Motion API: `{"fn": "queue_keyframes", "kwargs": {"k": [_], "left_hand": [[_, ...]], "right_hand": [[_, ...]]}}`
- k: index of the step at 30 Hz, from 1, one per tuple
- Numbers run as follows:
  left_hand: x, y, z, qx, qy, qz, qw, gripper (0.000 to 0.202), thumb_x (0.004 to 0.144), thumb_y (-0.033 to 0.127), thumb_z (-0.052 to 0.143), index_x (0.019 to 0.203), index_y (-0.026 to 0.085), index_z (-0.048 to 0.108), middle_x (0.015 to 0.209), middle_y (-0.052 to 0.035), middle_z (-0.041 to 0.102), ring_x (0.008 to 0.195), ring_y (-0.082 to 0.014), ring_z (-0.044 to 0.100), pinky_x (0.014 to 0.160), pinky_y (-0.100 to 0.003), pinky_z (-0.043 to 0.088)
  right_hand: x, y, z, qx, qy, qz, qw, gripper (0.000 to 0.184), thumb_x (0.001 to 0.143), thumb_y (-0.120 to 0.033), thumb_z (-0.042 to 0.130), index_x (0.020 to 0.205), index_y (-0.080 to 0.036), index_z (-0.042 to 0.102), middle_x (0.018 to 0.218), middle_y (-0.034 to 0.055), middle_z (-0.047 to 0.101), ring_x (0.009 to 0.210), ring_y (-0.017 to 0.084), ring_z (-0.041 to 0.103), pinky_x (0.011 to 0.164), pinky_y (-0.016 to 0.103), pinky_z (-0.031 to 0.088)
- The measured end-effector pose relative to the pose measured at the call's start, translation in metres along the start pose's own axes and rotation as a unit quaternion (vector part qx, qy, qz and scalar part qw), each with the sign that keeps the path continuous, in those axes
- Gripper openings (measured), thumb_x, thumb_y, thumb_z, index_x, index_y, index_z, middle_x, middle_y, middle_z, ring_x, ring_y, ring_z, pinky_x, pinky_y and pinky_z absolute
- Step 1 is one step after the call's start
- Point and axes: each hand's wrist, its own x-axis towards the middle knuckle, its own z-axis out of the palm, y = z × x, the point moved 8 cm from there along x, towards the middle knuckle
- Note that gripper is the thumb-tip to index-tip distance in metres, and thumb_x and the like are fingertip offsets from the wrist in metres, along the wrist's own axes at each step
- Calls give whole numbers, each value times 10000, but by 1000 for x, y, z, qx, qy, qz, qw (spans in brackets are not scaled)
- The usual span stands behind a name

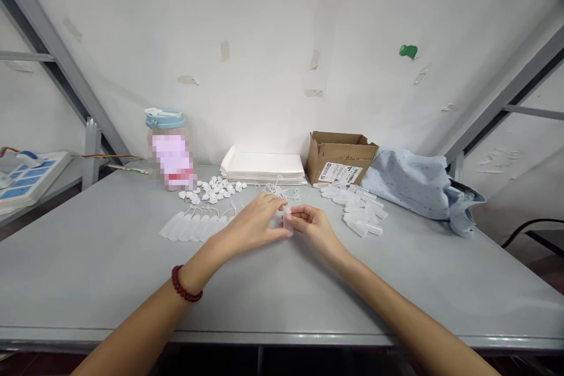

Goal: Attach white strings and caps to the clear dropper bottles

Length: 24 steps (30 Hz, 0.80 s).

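Both hands meet over the middle of the grey table (88, 264). My left hand (253, 224), with a red bead bracelet on its wrist, is closed around a small clear plastic tube (288, 224). My right hand (314, 225) pinches the same tube from the right side. Just beyond the fingers lies a tangle of white strings (282, 191). A row of finished clear tubes with strings (194, 226) lies to the left, a loose pile of clear tubes (359, 208) to the right, and white heart-shaped caps (214, 188) are scattered behind.
Along the wall stand a blue-lidded jar (170, 150), a stack of white sheets (264, 165), an open cardboard box (339, 158) and a light blue cloth bag (416, 182). A side shelf with a blue-and-white item (26, 179) is at the left.
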Motion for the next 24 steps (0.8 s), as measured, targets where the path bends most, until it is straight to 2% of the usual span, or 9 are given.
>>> {"fn": "queue_keyframes", "kwargs": {"k": [3,10,15,18,22,24], "left_hand": [[-1,7,8,52,-20,18,998,297,772,288,621,1039,174,556,1047,-85,576,1025,-256,479,863,-373,428],[-1,7,6,171,-19,49,984,144,761,275,566,833,151,564,885,-86,573,944,-258,475,815,-374,415],[-4,1,1,151,-49,44,986,100,708,259,585,746,171,558,794,-59,570,891,-241,474,778,-354,421],[-5,-4,-2,133,-70,29,988,119,692,271,599,737,170,554,785,-57,562,890,-243,470,745,-348,429],[-6,-10,0,127,-95,14,987,181,686,297,616,797,164,567,823,-67,566,931,-261,466,746,-359,434],[-6,-13,2,130,-102,9,986,193,682,301,619,809,163,570,828,-69,566,948,-267,463,761,-363,432]], "right_hand": [[1,5,4,17,-10,11,1000,334,609,-375,782,787,-151,609,703,31,693,676,173,658,641,286,484],[2,10,13,7,-64,13,998,331,627,-338,760,874,-157,634,829,52,708,800,184,657,766,313,489],[-2,13,26,-24,-147,23,989,351,681,-327,719,988,-169,655,911,55,705,862,193,650,843,343,478],[-3,10,30,-95,-164,-17,982,286,743,-247,637,1018,-170,652,915,52,697,883,194,646,842,349,484],[-3,1,26,-263,-105,-109,953,254,782,-116,525,1003,-159,644,1002,81,650,911,183,625,794,329,491],[-5,0,27,-314,-96,-135,935,255,795,-96,512,1013,-158,629,1014,87,633,917,180,615,782,325,489]]}}
